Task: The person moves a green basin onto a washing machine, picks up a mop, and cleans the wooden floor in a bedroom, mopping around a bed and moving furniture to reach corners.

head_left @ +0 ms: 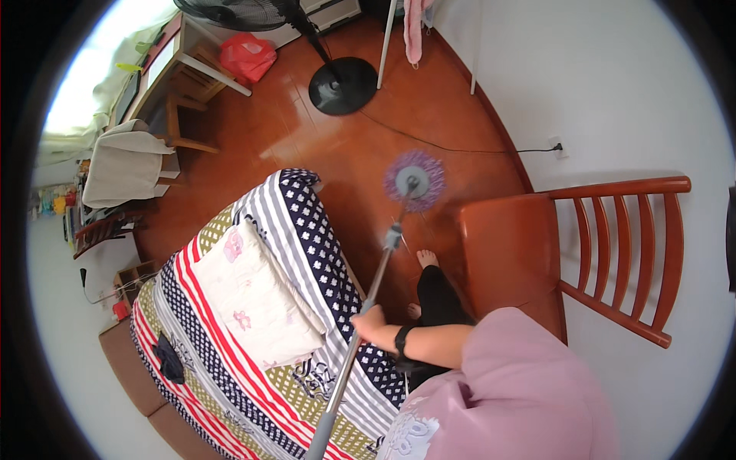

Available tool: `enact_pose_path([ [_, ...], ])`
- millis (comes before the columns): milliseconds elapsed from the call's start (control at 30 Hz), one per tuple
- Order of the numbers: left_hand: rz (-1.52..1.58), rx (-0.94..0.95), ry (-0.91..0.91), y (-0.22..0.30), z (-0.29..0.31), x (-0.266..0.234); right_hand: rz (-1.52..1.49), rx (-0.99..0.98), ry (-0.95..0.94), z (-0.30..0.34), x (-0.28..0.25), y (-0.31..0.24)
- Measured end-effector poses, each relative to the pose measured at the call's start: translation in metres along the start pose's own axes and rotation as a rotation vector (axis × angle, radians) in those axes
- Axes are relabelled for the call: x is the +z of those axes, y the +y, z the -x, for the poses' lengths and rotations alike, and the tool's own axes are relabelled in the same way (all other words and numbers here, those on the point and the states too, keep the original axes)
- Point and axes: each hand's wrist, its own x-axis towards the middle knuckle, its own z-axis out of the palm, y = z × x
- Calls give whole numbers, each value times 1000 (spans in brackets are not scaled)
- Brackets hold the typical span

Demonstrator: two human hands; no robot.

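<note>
My right hand (pixel 370 325) is closed around the metal pole of a spin mop (pixel 377 280), with a dark band on that wrist. The pole slants from the lower edge, where a grey grip (pixel 323 431) shows, up to a round head with purple and white strands (pixel 428 162), which rests on the reddish-brown floor (pixel 337 146). Beside the pole, on the left, lies a bed with a patterned striped cover (pixel 314 238). My left hand is out of the picture. A bare foot (pixel 427 258) shows just below the mop head.
A wooden chair (pixel 510 245) stands close on the right by the wall. Beyond the mop are a black standing fan (pixel 341 88), its cord (pixel 452 149) crossing the floor, and a red bag (pixel 248 57). A folded white quilt (pixel 257 299) lies on the bed.
</note>
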Motion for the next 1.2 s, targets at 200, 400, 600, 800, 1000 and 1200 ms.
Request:
enact_pose_path([
  [200,115,-91,427,16,74,-44,-217,159,-374,43,79,-9],
  [400,250,52,673,56,64,-65,-318,116,-327,31,43,-39],
  [600,174,421,518,126,14,-23,-394,46,-73,-39,-79,-69],
  [800,172,683,378,186,-12,66,-379,-36,115,-120,-198,-70],
  [1000,208,734,242,128,-7,90,-315,-114,156,-135,-183,-44],
  [1200,630,482,385,-16,18,99,-275,-125,-28,-67,-52,17],
])
